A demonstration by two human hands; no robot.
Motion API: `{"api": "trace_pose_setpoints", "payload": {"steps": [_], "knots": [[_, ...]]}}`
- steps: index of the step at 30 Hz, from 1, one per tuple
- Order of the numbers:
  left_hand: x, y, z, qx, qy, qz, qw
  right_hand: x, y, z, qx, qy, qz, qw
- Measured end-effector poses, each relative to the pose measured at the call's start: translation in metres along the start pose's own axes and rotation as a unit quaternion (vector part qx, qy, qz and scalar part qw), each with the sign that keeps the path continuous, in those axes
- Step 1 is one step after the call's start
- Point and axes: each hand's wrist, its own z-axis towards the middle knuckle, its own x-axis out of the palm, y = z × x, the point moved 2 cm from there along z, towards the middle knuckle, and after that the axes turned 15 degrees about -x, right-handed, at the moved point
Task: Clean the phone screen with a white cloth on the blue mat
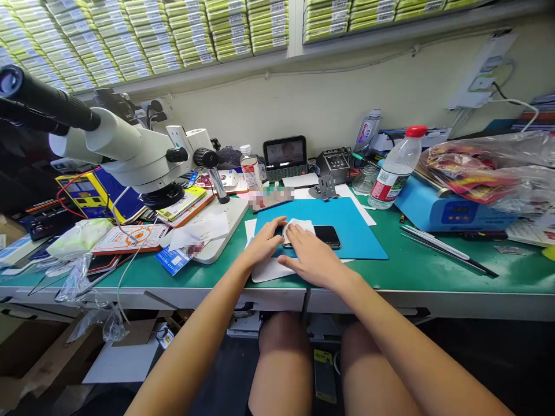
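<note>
A black smartphone (328, 236) lies flat on the blue mat (364, 245), its long side running left to right. My right hand (313, 253) presses a white tissue (303, 224) onto the phone's left part, fingers stretched over it and thumb held apart. At the phone's left end is my left hand (265, 240), its fingers and thumb curved around that end. The left end of the screen is hidden under the tissue and fingers. Under the mat's front edge, a white sheet (271, 271) sticks out.
A microscope (134, 147) stands at the left on a white base (236, 222). Behind the mat are a small screen device (285, 156) and a black control box (333, 166). At the right are a red-capped bottle (396, 170), a blue machine (451, 211) and tweezers (446, 249).
</note>
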Motion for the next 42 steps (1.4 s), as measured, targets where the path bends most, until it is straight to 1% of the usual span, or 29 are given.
{"api": "trace_pose_setpoints", "payload": {"steps": [1,3,5,6,8,10,12,14,16,17,19,21,24,26,28,30,32,36,39,42], "knots": [[0.0,0.001,0.0,-0.001,-0.007,-0.001,1.0,0.001,0.006,0.0,-0.016,0.0,0.008,1.0],[0.001,0.001,0.0,0.005,-0.022,0.006,1.0,0.002,0.013,-0.009,-0.046,-0.001,0.015,0.999],[0.002,0.001,0.001,0.014,-0.028,0.012,0.999,0.001,0.011,-0.025,-0.057,0.0,0.009,0.998],[0.003,0.001,0.001,0.016,-0.03,0.014,0.999,-0.001,0.008,-0.031,-0.051,0.0,0.003,0.999],[0.003,0.0,0.001,0.015,-0.033,0.009,0.999,-0.003,-0.002,-0.038,-0.015,0.0,-0.009,1.0],[0.003,-0.002,0.002,0.006,-0.036,-0.007,0.999,-0.004,-0.009,-0.031,0.026,-0.002,-0.022,0.999],[0.002,-0.003,0.001,-0.007,-0.037,-0.028,0.999,-0.003,-0.009,-0.015,0.041,0.0,-0.026,0.999],[0.001,-0.003,0.0,-0.014,-0.04,-0.041,0.998,-0.001,-0.001,0.002,0.029,0.0,-0.016,0.999],[0.001,-0.003,0.0,-0.01,-0.041,-0.041,0.998,0.002,0.009,0.011,0.006,-0.003,0.001,1.0],[0.001,-0.002,0.0,-0.006,-0.042,-0.037,0.998,0.003,0.013,0.01,-0.004,-0.005,0.006,1.0],[0.001,-0.001,0.0,0.001,-0.041,-0.022,0.999,0.003,0.017,-0.002,-0.014,-0.004,0.006,1.0],[0.002,0.0,0.0,0.001,-0.042,-0.011,0.999,0.001,0.012,-0.021,-0.006,-0.001,-0.005,1.0],[0.002,0.0,0.001,-0.003,-0.041,-0.007,0.999,-0.006,-0.009,-0.042,0.034,-0.004,-0.027,0.999],[0.003,0.0,0.0,-0.003,-0.04,0.001,0.999,-0.01,-0.023,-0.045,0.067,0.0,-0.036,0.997],[0.003,-0.001,-0.001,-0.001,-0.041,0.014,0.999,-0.013,-0.032,-0.039,0.091,0.011,-0.039,0.995],[0.004,-0.002,-0.002,0.002,-0.045,0.03,0.999,-0.015,-0.034,-0.033,0.103,0.02,-0.041,0.994],[0.004,-0.002,-0.002,0.004,-0.05,0.048,0.998,-0.014,-0.029,-0.034,0.101,0.021,-0.043,0.994],[0.005,-0.002,-0.001,0.014,-0.058,0.074,0.995,-0.011,-0.019,-0.055,0.088,0.01,-0.046,0.995],[0.006,-0.002,-0.001,0.031,-0.067,0.087,0.994,-0.011,-0.025,-0.061,0.097,0.005,-0.048,0.994],[0.007,-0.005,-0.003,0.046,-0.07,0.103,0.991,-0.013,-0.037,-0.051,0.118,0.007,-0.049,0.992]]}}
